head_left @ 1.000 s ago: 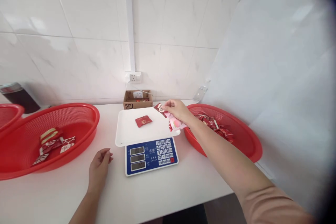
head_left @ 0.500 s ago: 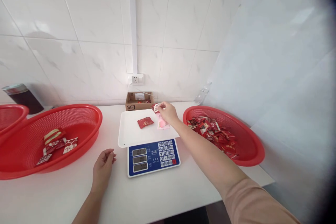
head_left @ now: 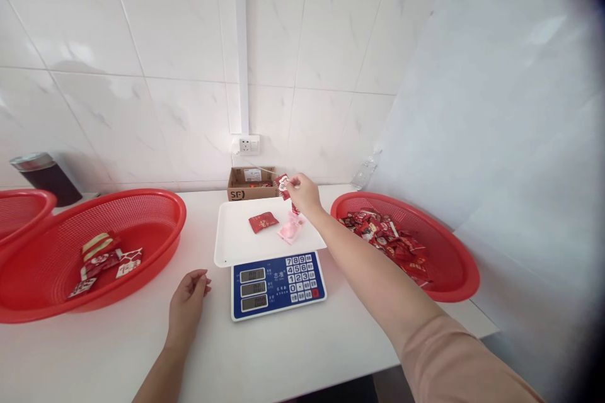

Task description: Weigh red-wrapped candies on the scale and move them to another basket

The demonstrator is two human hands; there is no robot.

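My right hand (head_left: 304,193) hovers over the back right of the white scale pan (head_left: 231,242) and pinches a small red packet (head_left: 283,184) between its fingertips. A pink packet (head_left: 290,230) lies on the pan just below that hand, and another red packet (head_left: 263,221) lies on the pan to its left. The scale's blue front panel (head_left: 278,285) with displays and keypad faces me. My left hand (head_left: 188,305) rests on the white table left of the scale, fingers loosely curled, holding nothing.
A red mesh basket (head_left: 447,249) with several red packets stands right of the scale. A larger red basket (head_left: 155,208) with a few packets sits on the left, another basket's edge (head_left: 23,201) beyond it. A small cardboard box (head_left: 250,184), wall socket (head_left: 248,145), dark container (head_left: 45,176) and plastic bottle (head_left: 363,171) line the wall.
My right hand moved left from the right basket's edge over the pan. The pink packet left that hand and now lies on the pan; the red packet stays pinched.
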